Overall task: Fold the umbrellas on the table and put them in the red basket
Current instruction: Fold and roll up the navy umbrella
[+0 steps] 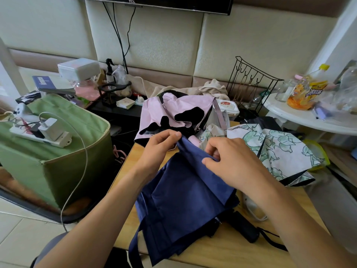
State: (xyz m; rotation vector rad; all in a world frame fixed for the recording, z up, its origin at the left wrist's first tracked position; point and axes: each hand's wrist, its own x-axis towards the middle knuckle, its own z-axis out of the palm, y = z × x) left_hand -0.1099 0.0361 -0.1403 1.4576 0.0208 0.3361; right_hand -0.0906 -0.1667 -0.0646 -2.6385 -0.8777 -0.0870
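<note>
A navy blue umbrella (179, 206) lies collapsed on the wooden table (222, 250), its black handle (243, 227) pointing right. My left hand (158, 149) pinches the top edge of its canopy. My right hand (229, 161) pinches a fold of the same fabric just to the right. Behind lie a pink umbrella with black lining (172, 115) and a white umbrella with a green leaf print (280, 151). No red basket is in view.
A green fabric box (63, 161) with a power strip (40, 134) and a hanging cable stands left of the table. A black wire rack (251, 82) and wipes sit behind. A white round table (301, 115) with bottles is at the right.
</note>
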